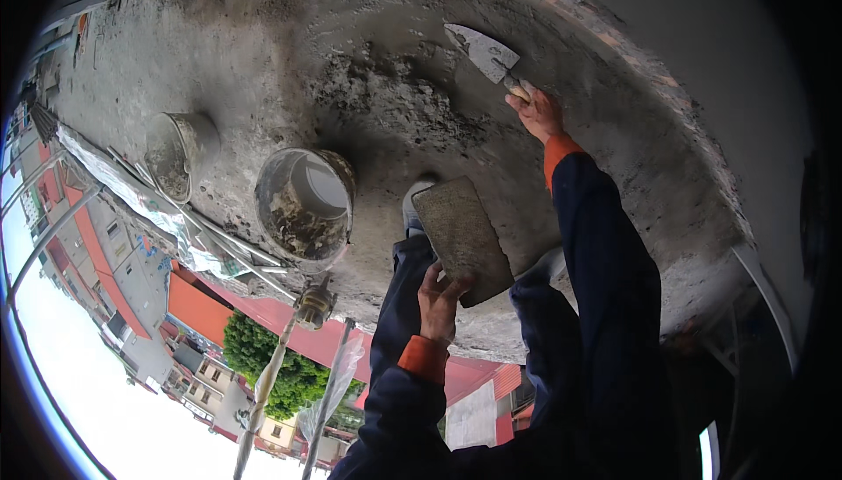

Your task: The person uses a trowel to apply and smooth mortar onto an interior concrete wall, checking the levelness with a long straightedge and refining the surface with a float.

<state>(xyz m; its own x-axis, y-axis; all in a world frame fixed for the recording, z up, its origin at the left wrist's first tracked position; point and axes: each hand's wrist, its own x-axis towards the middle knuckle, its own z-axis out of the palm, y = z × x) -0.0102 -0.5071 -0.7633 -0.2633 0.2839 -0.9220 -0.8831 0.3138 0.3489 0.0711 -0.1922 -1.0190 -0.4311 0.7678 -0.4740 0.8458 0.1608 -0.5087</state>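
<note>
My right hand (537, 113) grips the wooden handle of a pointed steel trowel (484, 52), its blade held over a dark pile of wet mortar (399, 99) on a rough concrete slab (263, 42). My left hand (438, 300) holds the near end of a flat rectangular plastering board (462, 239), tilted over my leg and shoe (412, 208). Both sleeves are dark blue with orange cuffs.
A mortar-smeared bucket (304, 208) stands near the slab edge to the left of my legs. A second bucket (175, 154) stands farther left. Scaffold poles with a clamp (313, 305) run past the edge, with rooftops and a tree (263, 362) far below.
</note>
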